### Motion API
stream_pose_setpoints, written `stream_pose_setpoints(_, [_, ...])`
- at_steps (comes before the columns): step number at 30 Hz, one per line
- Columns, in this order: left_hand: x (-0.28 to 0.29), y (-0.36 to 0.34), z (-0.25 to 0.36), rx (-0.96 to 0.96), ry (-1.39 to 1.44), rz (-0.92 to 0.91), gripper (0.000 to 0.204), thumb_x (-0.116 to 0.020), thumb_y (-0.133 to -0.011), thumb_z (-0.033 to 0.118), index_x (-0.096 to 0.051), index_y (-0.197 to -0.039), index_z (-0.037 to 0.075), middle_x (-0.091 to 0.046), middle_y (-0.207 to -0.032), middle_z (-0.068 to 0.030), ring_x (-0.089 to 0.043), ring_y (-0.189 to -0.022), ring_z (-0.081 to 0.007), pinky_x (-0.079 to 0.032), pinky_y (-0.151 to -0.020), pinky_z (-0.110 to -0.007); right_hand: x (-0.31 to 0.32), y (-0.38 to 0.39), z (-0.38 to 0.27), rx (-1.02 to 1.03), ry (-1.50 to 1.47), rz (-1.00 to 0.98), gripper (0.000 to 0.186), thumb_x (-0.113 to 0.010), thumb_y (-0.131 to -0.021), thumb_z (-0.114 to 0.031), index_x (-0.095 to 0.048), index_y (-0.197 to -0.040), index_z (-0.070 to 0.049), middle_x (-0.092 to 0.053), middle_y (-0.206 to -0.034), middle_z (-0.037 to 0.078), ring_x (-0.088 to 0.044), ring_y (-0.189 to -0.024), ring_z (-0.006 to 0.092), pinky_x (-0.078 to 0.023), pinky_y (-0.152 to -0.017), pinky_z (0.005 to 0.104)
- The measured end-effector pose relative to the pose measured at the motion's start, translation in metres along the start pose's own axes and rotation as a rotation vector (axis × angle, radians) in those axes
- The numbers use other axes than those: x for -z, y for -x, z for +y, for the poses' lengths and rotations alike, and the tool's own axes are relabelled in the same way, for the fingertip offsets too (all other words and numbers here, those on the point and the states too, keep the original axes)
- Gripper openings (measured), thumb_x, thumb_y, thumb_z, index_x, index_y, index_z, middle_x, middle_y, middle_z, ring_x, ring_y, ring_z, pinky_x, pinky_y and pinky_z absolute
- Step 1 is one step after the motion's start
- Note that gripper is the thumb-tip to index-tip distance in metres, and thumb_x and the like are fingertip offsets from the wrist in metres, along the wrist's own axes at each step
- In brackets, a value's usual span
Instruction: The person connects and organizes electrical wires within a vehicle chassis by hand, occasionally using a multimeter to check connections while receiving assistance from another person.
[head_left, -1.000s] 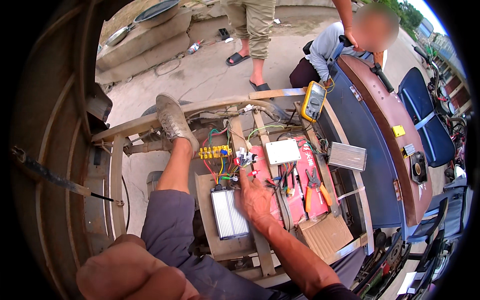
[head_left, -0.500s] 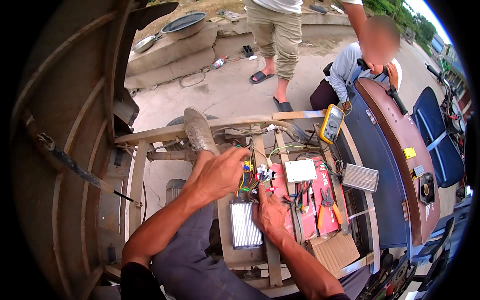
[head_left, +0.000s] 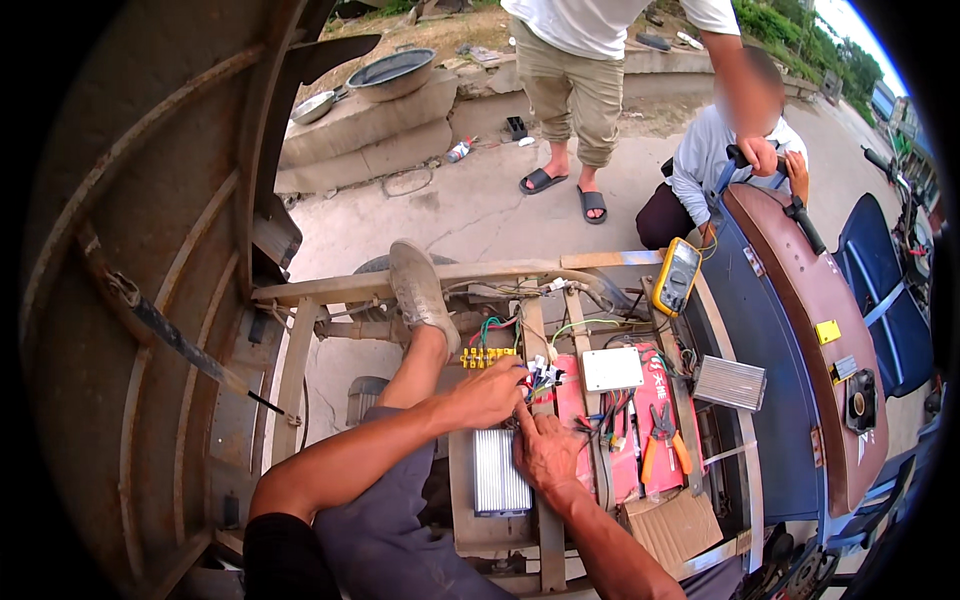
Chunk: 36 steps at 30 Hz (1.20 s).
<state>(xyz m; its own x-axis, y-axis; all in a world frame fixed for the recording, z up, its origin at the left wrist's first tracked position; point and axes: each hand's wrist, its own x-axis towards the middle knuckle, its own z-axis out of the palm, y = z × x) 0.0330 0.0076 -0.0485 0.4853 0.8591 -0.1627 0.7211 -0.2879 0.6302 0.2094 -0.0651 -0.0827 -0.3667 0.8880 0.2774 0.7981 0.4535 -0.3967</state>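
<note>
My left hand [head_left: 490, 393] reaches in from the left, its fingers bent and closed at a cluster of white wire connectors [head_left: 545, 374]; what lies between its fingertips is hidden. My right hand [head_left: 550, 455] lies just below, index finger stretched toward the left fingertips, fingers apart and nothing visible in them. Beneath the hands is a silver finned metal box [head_left: 501, 475], its wired end covered by them. A yellow terminal block [head_left: 487, 357] with coloured wires sits beyond my left hand. To the right, a white box [head_left: 612, 370] rests on a red surface [head_left: 625, 455].
Orange-handled pliers [head_left: 665, 445], a second finned box [head_left: 730, 383] and cardboard [head_left: 672, 525] lie at right. A yellow multimeter [head_left: 677, 275] leans on the metal frame [head_left: 420, 278]. A raised panel [head_left: 150, 300] stands left. One person stands beyond; another crouches by the brown seat [head_left: 790, 300].
My left hand has come down and right onto the connectors beside my right hand, uncovering the yellow terminal block. The crouching person's head has lowered. The view has shifted slightly.
</note>
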Motion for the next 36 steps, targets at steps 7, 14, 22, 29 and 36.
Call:
stream_pose_setpoints(7, [0.003,-0.001,0.022,-0.117,0.166,-0.017,0.026,-0.049,-0.092,0.009,-0.06,-0.112,-0.003,-0.061,-0.115,-0.0219,-0.059,-0.112,-0.0378,-0.046,-0.099,-0.045,-0.016,0.001,0.006,-0.073,-0.025,0.033,0.052,-0.064,-0.082,-0.017,-0.057,-0.13,0.001,-0.064,-0.082,0.011,-0.061,-0.074,0.0286,-0.048,-0.06,0.045])
stream_pose_setpoints(14, [0.028,-0.008,0.004,0.021,0.143,0.271,0.025,-0.046,-0.093,0.007,-0.06,-0.112,-0.001,-0.064,-0.108,-0.0179,-0.063,-0.106,-0.0345,-0.048,-0.096,-0.038,-0.012,0.0,0.002,-0.13,-0.016,-0.013,0.065,-0.062,-0.081,-0.018,-0.047,-0.141,0.002,-0.064,-0.083,0.012,-0.062,-0.077,0.0303,-0.048,-0.062,0.0481])
stream_pose_setpoints(22, [0.015,-0.006,-0.133,0.544,0.343,0.51,0.032,-0.054,-0.098,0.029,-0.065,-0.112,0.003,-0.069,-0.101,-0.018,-0.065,-0.103,-0.0333,-0.048,-0.093,-0.04,-0.019,0.0,0.0,-0.113,-0.033,-0.015,0.063,-0.062,-0.08,-0.017,-0.048,-0.14,0.001,-0.065,-0.082,0.015,-0.062,-0.077,0.0308,-0.049,-0.063,0.0488])
stream_pose_setpoints(29, [0.018,-0.015,-0.107,0.668,1.123,0.371,0.047,-0.049,-0.103,0.044,-0.058,-0.129,0.006,-0.067,-0.113,-0.0069,-0.061,-0.105,-0.0168,-0.048,-0.091,-0.03,-0.012,0.0,0.004,-0.155,-0.053,-0.008,0.061,-0.062,-0.08,-0.016,-0.049,-0.138,-0.001,-0.064,-0.077,0.016,-0.062,-0.073,0.0317,-0.049,-0.063,0.0493])
stream_pose_setpoints(36, [0.023,-0.011,-0.1,0.568,1.127,0.346,0.052,-0.046,-0.104,0.042,-0.057,-0.13,-0.002,-0.067,-0.114,-0.0118,-0.063,-0.104,-0.0197,-0.049,-0.092,-0.033,-0.008,-0.001,0.0,-0.176,-0.049,-0.031,0.06,-0.061,-0.081,-0.017,-0.049,-0.138,-0.003,-0.065,-0.078,0.015,-0.063,-0.075,0.0319,-0.049,-0.064,0.0498])
